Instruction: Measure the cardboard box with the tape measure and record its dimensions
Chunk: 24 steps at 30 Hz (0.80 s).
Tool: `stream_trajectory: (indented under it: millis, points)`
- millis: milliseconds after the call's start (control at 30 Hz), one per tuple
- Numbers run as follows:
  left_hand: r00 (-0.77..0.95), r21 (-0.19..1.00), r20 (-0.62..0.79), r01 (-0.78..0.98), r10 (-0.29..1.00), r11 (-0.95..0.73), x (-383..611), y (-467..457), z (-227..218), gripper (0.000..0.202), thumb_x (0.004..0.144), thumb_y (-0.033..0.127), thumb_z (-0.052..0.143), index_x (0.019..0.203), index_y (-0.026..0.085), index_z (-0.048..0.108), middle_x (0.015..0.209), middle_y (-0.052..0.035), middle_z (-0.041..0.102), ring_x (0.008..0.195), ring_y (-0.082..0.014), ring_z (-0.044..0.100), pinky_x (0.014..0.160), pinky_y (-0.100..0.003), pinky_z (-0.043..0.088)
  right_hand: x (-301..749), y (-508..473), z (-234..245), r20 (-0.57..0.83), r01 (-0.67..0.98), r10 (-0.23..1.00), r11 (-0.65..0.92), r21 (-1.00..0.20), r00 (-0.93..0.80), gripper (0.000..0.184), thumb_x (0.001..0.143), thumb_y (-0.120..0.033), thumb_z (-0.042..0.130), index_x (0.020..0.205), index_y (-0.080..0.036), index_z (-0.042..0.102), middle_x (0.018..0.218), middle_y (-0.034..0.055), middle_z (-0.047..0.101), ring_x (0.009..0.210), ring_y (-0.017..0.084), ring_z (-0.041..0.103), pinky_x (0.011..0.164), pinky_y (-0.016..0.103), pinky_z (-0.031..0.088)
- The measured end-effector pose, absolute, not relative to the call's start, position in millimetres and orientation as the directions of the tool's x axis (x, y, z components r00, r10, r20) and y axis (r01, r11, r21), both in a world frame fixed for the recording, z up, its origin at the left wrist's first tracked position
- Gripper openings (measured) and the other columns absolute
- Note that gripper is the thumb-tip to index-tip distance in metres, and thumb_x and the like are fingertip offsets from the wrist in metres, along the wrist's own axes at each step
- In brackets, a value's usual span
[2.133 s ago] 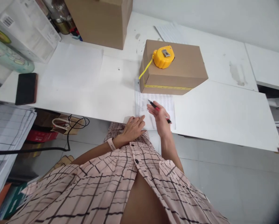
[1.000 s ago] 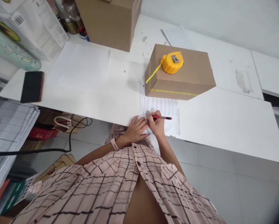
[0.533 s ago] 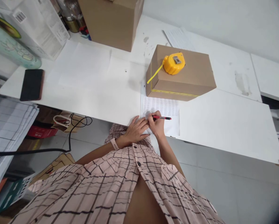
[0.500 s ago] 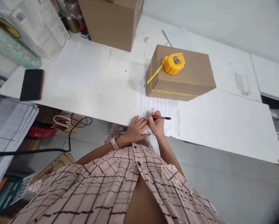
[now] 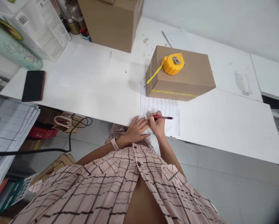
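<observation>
My right hand point(image 5: 157, 125) grips a red and black pen point(image 5: 164, 117) over a printed sheet of paper point(image 5: 163, 105) at the table's front edge. The pen's tip is hidden by my fingers. Lying flat with fingers spread, my left hand point(image 5: 136, 130) rests at the sheet's left edge, close beside my right hand. A closed cardboard box point(image 5: 183, 70) covers the sheet's upper part. On top of the box sits a yellow tape measure point(image 5: 173, 64) with a yellow strap. A yellow strip point(image 5: 173, 92) runs along the box's front side.
The white table point(image 5: 228, 121) carries a larger cardboard box point(image 5: 111, 26) at the back, blank papers point(image 5: 83, 65), a phone point(image 5: 33, 86), a mint bottle point(image 5: 15, 46) and a white carton point(image 5: 41, 28) at left. A black cable point(image 5: 36, 151) crosses the lower left.
My right hand and the pen have shifted very slightly to the right. My left hand, the box and the tape measure stay as they were.
</observation>
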State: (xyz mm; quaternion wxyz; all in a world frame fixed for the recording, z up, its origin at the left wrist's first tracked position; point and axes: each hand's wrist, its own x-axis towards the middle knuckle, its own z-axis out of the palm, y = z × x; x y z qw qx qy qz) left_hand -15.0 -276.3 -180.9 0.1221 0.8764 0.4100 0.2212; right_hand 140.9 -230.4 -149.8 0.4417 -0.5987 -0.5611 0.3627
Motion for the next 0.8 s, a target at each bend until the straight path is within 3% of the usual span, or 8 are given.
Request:
stream_trajectory:
  millis: [800]
  points:
    - [0.569,0.411,0.258,0.667,0.781,-0.621,-15.3,-276.2,-178.9,0.059,0.103,0.06,0.041,0.134,0.016,0.064,0.143,-0.0148,0.063,0.139,-0.0335,0.049,0.124,-0.06,0.028,140.1,-230.1,-149.6,0.055,0.363,0.989,0.001,-0.932,0.14,0.018,0.087,-0.031,0.06,0.077,-0.024,0.047,0.06,-0.0077,0.046,0.057,0.012,0.044,0.058,0.027,0.037]
